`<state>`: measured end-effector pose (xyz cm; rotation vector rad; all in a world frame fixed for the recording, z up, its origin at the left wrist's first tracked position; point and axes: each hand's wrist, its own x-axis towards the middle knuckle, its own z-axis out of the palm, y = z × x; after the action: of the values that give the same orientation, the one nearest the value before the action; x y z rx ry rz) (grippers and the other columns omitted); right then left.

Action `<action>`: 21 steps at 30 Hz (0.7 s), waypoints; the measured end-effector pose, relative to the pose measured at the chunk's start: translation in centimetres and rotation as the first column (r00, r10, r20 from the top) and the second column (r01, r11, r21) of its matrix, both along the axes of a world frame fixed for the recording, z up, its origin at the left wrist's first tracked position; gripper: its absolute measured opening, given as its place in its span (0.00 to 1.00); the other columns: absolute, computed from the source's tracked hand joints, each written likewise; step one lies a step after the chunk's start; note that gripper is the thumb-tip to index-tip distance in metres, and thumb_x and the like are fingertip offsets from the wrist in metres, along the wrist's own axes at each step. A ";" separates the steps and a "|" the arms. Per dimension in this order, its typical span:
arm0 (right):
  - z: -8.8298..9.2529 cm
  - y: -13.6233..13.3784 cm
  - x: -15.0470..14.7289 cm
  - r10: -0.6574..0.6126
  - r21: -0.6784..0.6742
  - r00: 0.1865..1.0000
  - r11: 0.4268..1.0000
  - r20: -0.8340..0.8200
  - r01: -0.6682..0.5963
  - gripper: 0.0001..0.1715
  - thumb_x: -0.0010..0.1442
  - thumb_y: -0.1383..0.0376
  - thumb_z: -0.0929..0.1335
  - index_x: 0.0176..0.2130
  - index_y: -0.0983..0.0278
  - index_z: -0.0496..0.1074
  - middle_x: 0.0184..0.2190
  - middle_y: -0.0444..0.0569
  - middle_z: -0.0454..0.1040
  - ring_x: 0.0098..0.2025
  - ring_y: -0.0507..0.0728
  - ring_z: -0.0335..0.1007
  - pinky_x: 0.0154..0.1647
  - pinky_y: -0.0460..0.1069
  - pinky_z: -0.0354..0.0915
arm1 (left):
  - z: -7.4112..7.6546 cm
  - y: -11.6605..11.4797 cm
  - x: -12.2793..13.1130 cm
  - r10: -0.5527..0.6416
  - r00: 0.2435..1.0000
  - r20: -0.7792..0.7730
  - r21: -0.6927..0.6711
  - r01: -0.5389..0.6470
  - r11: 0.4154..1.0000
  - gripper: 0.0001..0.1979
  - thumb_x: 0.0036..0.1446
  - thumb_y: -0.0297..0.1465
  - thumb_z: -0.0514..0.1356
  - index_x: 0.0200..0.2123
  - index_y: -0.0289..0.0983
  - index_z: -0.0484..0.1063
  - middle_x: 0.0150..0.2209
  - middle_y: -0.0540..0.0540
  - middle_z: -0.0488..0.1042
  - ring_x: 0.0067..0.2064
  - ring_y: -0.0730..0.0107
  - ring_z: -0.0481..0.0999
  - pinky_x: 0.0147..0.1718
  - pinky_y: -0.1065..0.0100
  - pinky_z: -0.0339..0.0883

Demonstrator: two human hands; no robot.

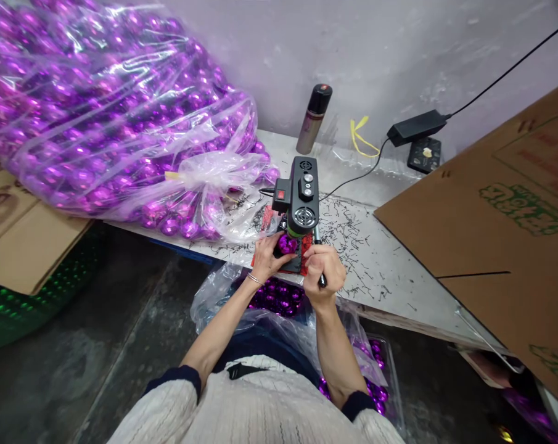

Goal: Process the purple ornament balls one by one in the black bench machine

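Observation:
My left hand (pixel 268 259) is closed around the side of a shiny purple ball ornament (pixel 287 244), thumb and fingers on either side of it. The ball sits under the head of a small black bench machine (pixel 303 194) with round grilles and silver buttons. My right hand (pixel 324 271) is wrapped round the black grip of a lever (pixel 322 280) on the machine's right side. Below the machine lies a red and black base (pixel 305 256), partly hidden by my hands.
A big clear bag of purple balls (pixel 121 117) fills the left. Behind stand a spray can (pixel 314 120) and a power adapter (pixel 417 126). Dark bits litter the table (pixel 375 271). A cardboard box (pixel 496 209) stands right. More purple balls (pixel 279 297) lie in plastic below the edge.

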<state>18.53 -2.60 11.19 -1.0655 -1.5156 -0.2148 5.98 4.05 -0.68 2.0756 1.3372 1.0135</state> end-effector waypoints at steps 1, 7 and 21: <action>-0.2 -0.1 0.0 -0.002 0.000 1.000 1.000 0.006 0.002 0.13 0.65 0.72 0.62 0.30 0.60 0.66 0.26 0.44 0.72 0.29 0.52 0.71 0.30 0.48 0.65 | -0.1 0.0 0.0 0.000 1.000 0.002 0.001 0.000 1.000 0.34 0.56 0.49 0.69 0.60 0.38 0.71 0.52 0.37 0.79 0.53 0.50 0.78 0.53 0.54 0.67; -2.2 -0.2 -0.2 0.013 0.015 1.000 1.000 -0.002 -0.013 0.12 0.67 0.70 0.61 0.31 0.60 0.65 0.28 0.44 0.72 0.29 0.51 0.70 0.30 0.47 0.66 | -0.1 0.0 -0.1 -0.005 1.000 0.011 0.014 0.005 1.000 0.34 0.56 0.51 0.68 0.60 0.38 0.71 0.52 0.37 0.79 0.54 0.51 0.77 0.54 0.54 0.66; -4.9 0.2 -0.1 0.004 0.063 0.999 0.998 -0.044 -0.001 0.14 0.71 0.65 0.59 0.32 0.60 0.64 0.29 0.44 0.72 0.29 0.52 0.69 0.34 0.50 0.67 | -0.5 -0.1 0.0 -0.009 0.999 0.052 0.022 0.008 1.000 0.34 0.56 0.53 0.67 0.58 0.37 0.72 0.51 0.38 0.79 0.52 0.52 0.77 0.54 0.53 0.66</action>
<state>18.38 -2.38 6.25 -1.0123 -1.4618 -0.2343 5.98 3.94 -1.16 2.0549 1.2959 1.0751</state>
